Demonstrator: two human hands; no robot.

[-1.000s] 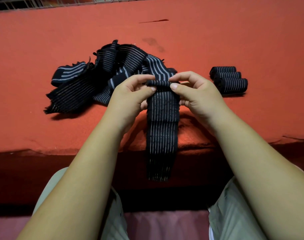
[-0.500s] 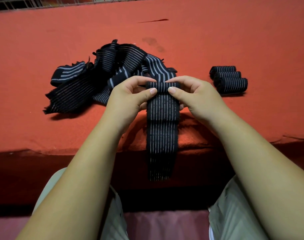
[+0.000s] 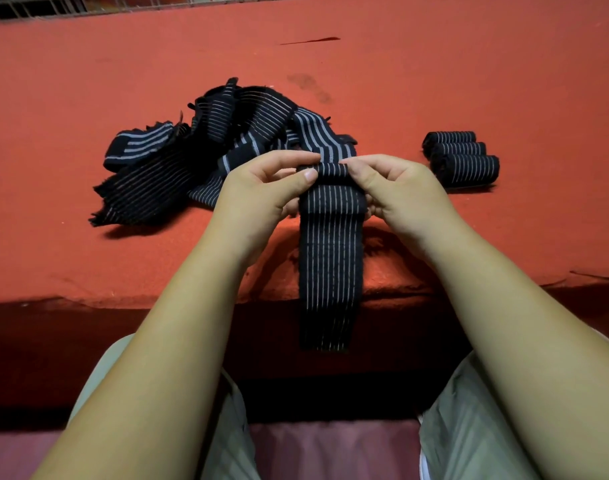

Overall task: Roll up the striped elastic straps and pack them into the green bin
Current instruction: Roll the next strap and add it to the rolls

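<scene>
We see both hands meeting at the centre of the view, above the near edge of the bench, which has a red cover. Between them is a strap, dark with thin pale stripes. Its rolled end sits at the top, and the rest hangs straight toward 6 o'clock, past the bench edge, with the free end between the knees.

The left hand pinches the left side of the rolled end, thumb on the near face with the nail showing and fingers curled over the far face. The right hand pinches the right side the same way, thumb toward us and fingers bent over the top. The two thumb tips lie close on the strap but apart.

At 10 o'clock from the hands a tangled pile of loose straps lies on the bench. One strap with broader stripes runs from it to just behind the rolled end. At 2 o'clock from the hands three rolls lie side by side, touching one another, near the right hand but apart from it.

Toward 12 o'clock the cover bears a faint stain and, beyond it, a thin dark streak. A wire grid runs along the far edge at 11 o'clock. Pale trousers show at 6 o'clock.
</scene>
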